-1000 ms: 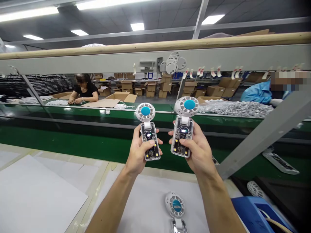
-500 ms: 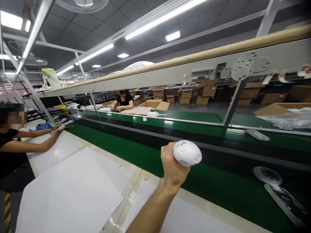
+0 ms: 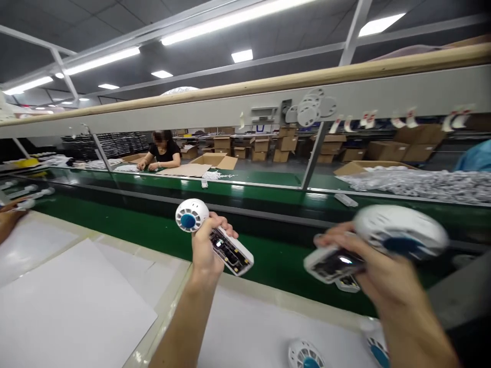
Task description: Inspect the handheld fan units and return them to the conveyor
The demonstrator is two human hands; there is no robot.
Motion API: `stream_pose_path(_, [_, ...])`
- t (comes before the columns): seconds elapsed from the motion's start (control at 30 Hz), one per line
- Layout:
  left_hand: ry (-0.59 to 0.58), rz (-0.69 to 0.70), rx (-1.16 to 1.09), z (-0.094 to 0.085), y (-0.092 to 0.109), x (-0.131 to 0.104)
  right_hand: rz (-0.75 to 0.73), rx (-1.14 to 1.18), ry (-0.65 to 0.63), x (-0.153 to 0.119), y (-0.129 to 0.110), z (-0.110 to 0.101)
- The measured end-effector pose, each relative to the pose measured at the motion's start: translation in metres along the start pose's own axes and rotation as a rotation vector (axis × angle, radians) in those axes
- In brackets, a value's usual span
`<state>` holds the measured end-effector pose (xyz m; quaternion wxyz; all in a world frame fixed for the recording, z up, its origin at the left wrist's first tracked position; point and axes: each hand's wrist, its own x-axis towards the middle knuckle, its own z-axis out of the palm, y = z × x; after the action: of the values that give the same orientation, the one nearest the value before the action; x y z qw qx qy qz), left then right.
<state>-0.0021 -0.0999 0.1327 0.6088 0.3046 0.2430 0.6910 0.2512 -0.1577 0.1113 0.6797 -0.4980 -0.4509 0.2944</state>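
My left hand point(image 3: 207, 250) is closed around a white handheld fan point(image 3: 232, 252), held over the green conveyor belt point(image 3: 169, 230). Its round head with a blue centre points up and left, and the handle's open side bares a circuit board. On the right, my right hand point(image 3: 391, 278) grips a second handheld fan point(image 3: 401, 225), blurred by motion. That one's handle is uncovered too, with a bright spot on the electronics. Part of another open handle point(image 3: 348, 284) shows below it, on the belt side. Near me on the white tabletop lie two more fan heads point(image 3: 307, 353), cut off by the frame or my arm.
A metal rail with a wooden bar point(image 3: 215, 94) runs above the belt, with white discs point(image 3: 309, 110) hanging from it. Across the belt a person point(image 3: 163, 153) works beside an open carton point(image 3: 218, 161). Bagged white parts point(image 3: 429, 184) lie at right. Another person's hand point(image 3: 11, 220) shows at left.
The view has swung right. My right hand has come into view with a fan. My left hand has turned its fan, so the blue centre and open handle now show.
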Motion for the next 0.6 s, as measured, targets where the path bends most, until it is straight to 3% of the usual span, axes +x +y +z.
stream_pose_path(0.1, [-0.064, -0.025, -0.030, 0.000, 0.001, 0.002, 0.169, -0.333, -0.017, 0.030, 0.044, 0.018])
stream_pose_path(0.2, [-0.127, -0.136, -0.125, -0.001, 0.000, 0.003, 0.265, -0.591, -0.193, 0.045, 0.095, 0.026])
stream_pose_path(0.33, [-0.165, -0.149, -0.201, -0.005, -0.002, 0.006, 0.330, -0.764, -0.149, 0.045, 0.141, 0.028])
stream_pose_path(0.47, [-0.208, -0.118, -0.222, -0.008, -0.005, 0.010, 0.301, -0.894, -0.077, 0.037, 0.151, 0.033])
stream_pose_path(0.6, [-0.195, -0.016, -0.187, -0.007, -0.017, 0.014, 0.148, -0.835, -0.068, 0.024, 0.125, 0.056])
